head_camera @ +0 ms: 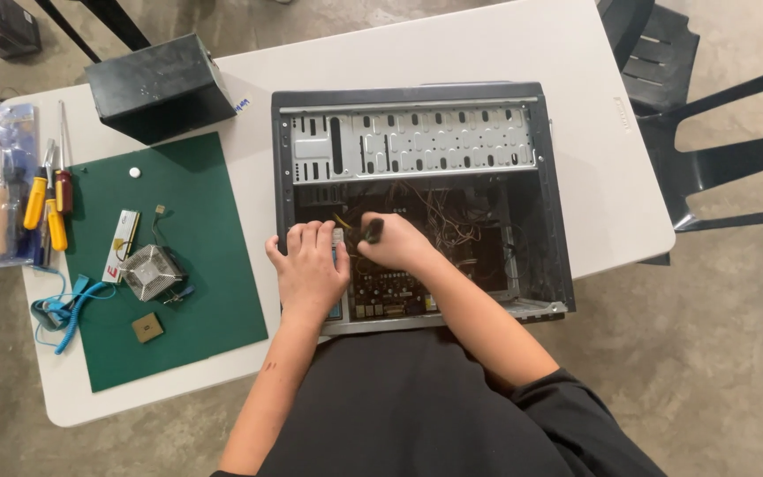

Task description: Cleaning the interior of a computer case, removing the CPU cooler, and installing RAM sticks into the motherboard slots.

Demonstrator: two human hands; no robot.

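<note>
Black sleeves and two bare forearms rise from the bottom edge toward an open computer case (417,141) that lies on its side on a white table (593,177). Both hands work inside the case, over the green circuit board (390,296) at its lower left.

Left hand (309,265) lies flat, palm down, on the left edge of the board, fingers spread slightly and pointing away from the person; its grip is open and holds nothing that shows. Right hand (395,243) sits just beside it, touching or nearly touching it, and its grip is closed around a small black part (371,231), possibly a plug or connector, though the view is too dim to be sure. That part sticks out from the top left of the fist, above the board and just right of the left hand's fingertips. A tangle of thin wires (452,216) spreads behind the right hand.

On the table left of the case lies a green mat (196,300). On it rest a metal heatsink with fan (150,272), a memory stick (122,243), a small square chip (147,328) and a tiny white disc (134,172). A blue coiled strap (64,309) trails off the mat's left edge. Screwdrivers with yellow and red handles (46,203) lie further left, and a black box (161,87) stands at the table's far left corner. Dark plastic chairs (708,132) stand to the right.
</note>
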